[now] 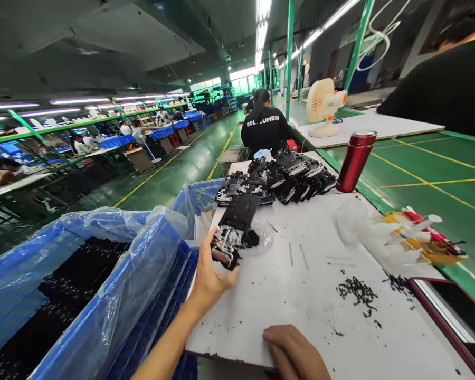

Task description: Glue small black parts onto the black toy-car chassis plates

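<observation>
My left hand is closed around the near end of a black plastic part with a silver metal mechanism, lifted at the left side of the white table. Its flat black end points away from me. My right hand rests at the table's near edge, fingers loosely bent and nothing visible in them; the fingertips are partly hidden. Beyond the held part lies a heap of similar black and metal parts. A clear plastic bag with small black pieces is just right of the held part.
At left stands a blue crate lined with plastic, holding black parts. Small black bits lie on the table's right side, near a phone-like device. A red flask, a yellow tray and a fan stand farther right. Co-workers sit ahead.
</observation>
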Demonstrator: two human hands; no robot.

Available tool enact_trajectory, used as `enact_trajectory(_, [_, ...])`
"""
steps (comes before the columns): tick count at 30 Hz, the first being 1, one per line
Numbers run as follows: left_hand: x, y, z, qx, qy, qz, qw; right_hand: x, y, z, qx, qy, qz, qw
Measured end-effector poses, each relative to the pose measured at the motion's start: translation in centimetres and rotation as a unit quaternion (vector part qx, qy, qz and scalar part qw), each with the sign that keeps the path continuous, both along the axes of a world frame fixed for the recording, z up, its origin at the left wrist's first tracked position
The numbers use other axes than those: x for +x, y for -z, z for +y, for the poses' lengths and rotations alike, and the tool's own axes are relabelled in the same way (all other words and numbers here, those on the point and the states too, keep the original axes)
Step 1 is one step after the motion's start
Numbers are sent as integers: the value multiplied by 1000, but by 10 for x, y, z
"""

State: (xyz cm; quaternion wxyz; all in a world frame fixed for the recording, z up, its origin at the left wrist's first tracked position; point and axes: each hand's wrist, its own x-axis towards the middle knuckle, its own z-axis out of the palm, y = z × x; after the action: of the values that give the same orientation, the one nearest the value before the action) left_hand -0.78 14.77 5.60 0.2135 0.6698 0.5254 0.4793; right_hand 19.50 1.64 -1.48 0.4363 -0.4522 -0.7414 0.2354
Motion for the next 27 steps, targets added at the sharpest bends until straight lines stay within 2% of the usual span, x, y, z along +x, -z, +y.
enact_trajectory(2, [9,14,-36,25,34,30,999,5,-10,-3,-75,20,60,995])
enact_trajectory(4, [20,27,-66,11,49,-5,999,9,-19,-6,-130,58,101,985])
enact_trajectory(6, [33,38,-93,-71,75,-129,986,13,-27,-10,-159,92,127,975])
enact_trajectory(7, [40,42,-105,-133,96,-221,961,15,-31,-12,-164,108,134,971])
enact_trajectory(8, [47,45,-116,-197,116,-325,918,18,-35,-14,-164,123,137,969])
enact_trajectory(9, [53,48,-126,-268,137,-427,853,21,-38,-17,-162,137,136,968])
enact_trajectory(12, [71,51,-149,-422,166,-640,621,35,-43,-25,-152,174,121,966])
enact_trajectory(13, [76,52,-155,-450,167,-674,561,41,-44,-28,-151,185,116,964])
enact_trajectory(14, [81,52,-159,-469,167,-697,517,48,-44,-31,-152,198,113,962])
enact_trajectory(16, [88,52,-164,-488,161,-723,462,63,-44,-36,-155,229,113,954])
enact_trajectory(19, [95,55,-165,-502,144,-740,424,89,-47,-41,-145,289,120,939])
enact_trajectory(23, [98,59,-165,-503,140,-743,418,127,-58,-39,-106,362,133,917])
enact_trajectory(27, [98,64,-167,-491,194,-741,414,165,-73,-14,-73,410,184,890])
